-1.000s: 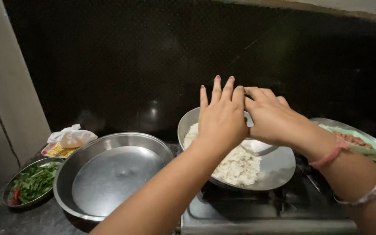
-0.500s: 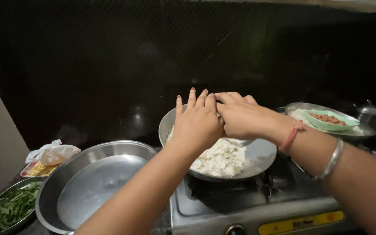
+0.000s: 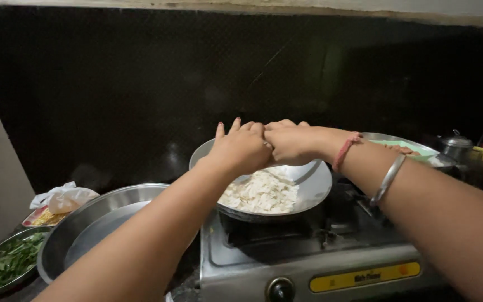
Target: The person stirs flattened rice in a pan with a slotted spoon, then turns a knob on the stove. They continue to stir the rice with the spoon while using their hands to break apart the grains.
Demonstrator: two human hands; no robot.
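1. A shallow steel pan (image 3: 308,187) sits on the burner of a gas stove (image 3: 308,263), and a heap of white flaked food (image 3: 261,193) lies in its middle and left part.
2. The left hand (image 3: 240,148) hovers just above the pan's far left rim, palm down, its fingers (image 3: 235,126) stretched and slightly spread; nothing shows in its grip.
3. The right hand (image 3: 289,142) is pressed knuckle to knuckle against the left one, over the pan's far edge. Its fingers are curled in, but I cannot tell whether they hold anything.
4. The right wrist wears a red thread band (image 3: 345,151), and a silver bangle (image 3: 388,180) sits further up the forearm.
5. Just left of the stove stands a large empty steel bowl (image 3: 93,223), partly covered by the left forearm.
6. Further left, a dish of chopped greens (image 3: 9,263) lies at the edge of the surface, and behind it a crumpled white bag (image 3: 62,197) rests on a small tray.
7. To the right, behind the right arm, a steel plate (image 3: 403,146) carries a green dish, and a small lidded steel pot (image 3: 457,146) stands near it.
8. A dark wall (image 3: 141,84) backs everything.
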